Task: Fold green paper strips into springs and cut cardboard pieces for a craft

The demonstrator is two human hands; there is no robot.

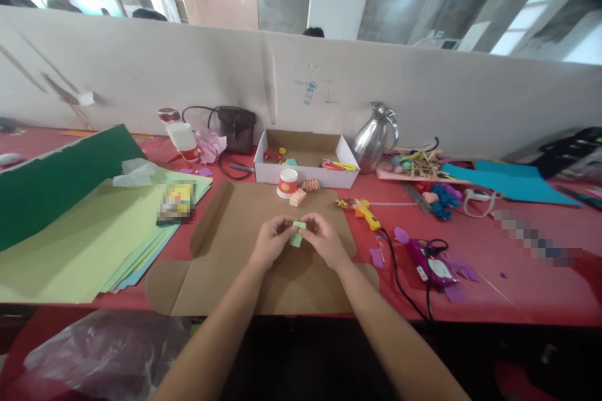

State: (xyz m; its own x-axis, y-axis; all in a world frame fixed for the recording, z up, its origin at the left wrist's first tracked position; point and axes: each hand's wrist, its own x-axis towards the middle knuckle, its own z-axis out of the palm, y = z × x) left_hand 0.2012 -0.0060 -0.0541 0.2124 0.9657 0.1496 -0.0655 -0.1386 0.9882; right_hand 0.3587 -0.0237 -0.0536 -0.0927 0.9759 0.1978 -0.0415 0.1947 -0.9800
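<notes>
Green folded paper (pixel 297 233) sits pinched in both hands' grip, left (pixel 270 241) and right (pixel 324 239); no writing seems legible.

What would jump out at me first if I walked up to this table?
Both hands, left hand and right hand, pinch a small folded green paper piece over flattened brown cardboard. Behind sit a white cardboard box of bits and a steel jug; light green paper sheets spread left.

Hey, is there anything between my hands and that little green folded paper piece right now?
No. Both the left hand and right hand already pinch the green paper piece between their fingertips, above the flattened brown cardboard. Nothing visible sits between them.
</notes>
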